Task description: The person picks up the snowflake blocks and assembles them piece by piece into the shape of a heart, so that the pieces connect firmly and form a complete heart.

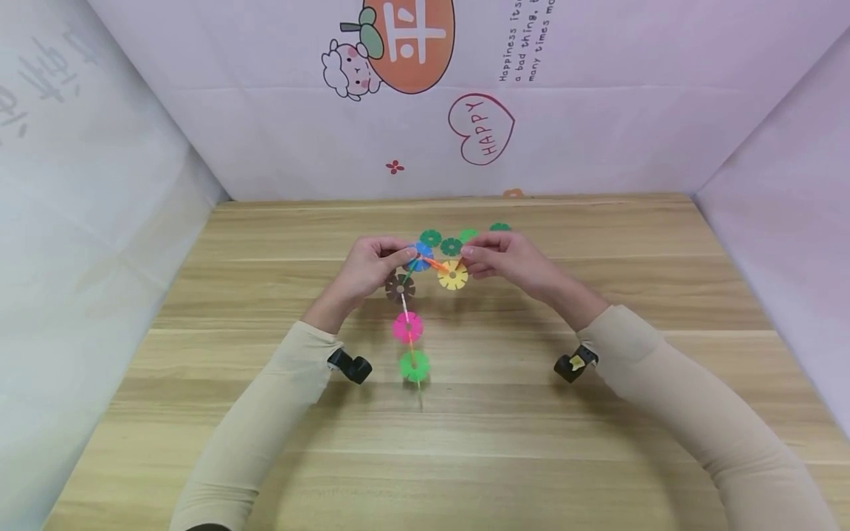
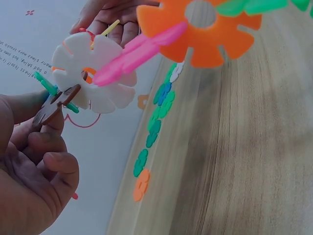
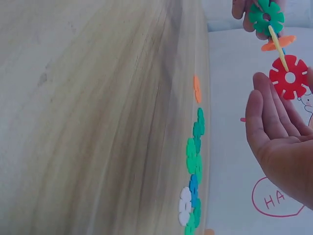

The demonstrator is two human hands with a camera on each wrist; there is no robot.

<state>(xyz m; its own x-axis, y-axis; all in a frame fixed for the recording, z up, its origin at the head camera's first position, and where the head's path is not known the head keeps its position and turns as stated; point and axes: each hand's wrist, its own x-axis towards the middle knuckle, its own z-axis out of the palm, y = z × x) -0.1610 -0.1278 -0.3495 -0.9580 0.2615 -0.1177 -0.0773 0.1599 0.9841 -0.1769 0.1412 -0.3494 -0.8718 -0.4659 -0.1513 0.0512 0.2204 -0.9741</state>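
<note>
While L hand pinches the disc chain near its blue disc, R hand pinches the red disc at one end, next to yellow disc. Chain is held up btwn hands, above the table, w/ pink disc & bright green disc nearer the person. Several loose discs lie near far edge.

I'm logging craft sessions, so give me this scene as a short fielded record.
left hand: grips the disc chain
right hand: holds the red disc at one chain end
chain: slotted together, including a pink disc and yellow disc
other discs: green, blue, white, orange, along the table's back edge
backdrop: white, with printed drawings
</note>
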